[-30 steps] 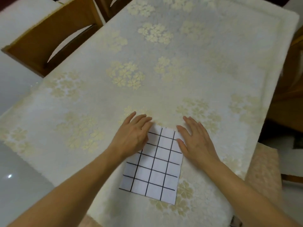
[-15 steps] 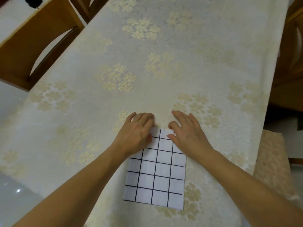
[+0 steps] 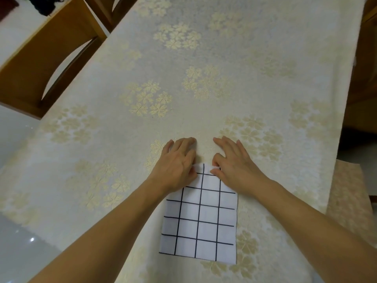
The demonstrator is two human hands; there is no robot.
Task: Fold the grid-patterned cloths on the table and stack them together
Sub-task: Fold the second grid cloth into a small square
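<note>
Moved: both hands have closed inward along the far edge of the grid cloth (image 3: 199, 219).
Left hand (image 3: 177, 163): thumb pinches the far-left corner.
Right hand (image 3: 234, 163): pinches the far-right corner.
Risk: a loose pinch could skew the fold.

Left grip (image 3: 177, 162) and right grip (image 3: 232, 163) palm-down, thumbs seemingly pinching

Table under cream floral tablecloth (image 3: 204, 109), white black-grid folded cloth (image 3: 204, 227) lying flat near its front edge
</note>
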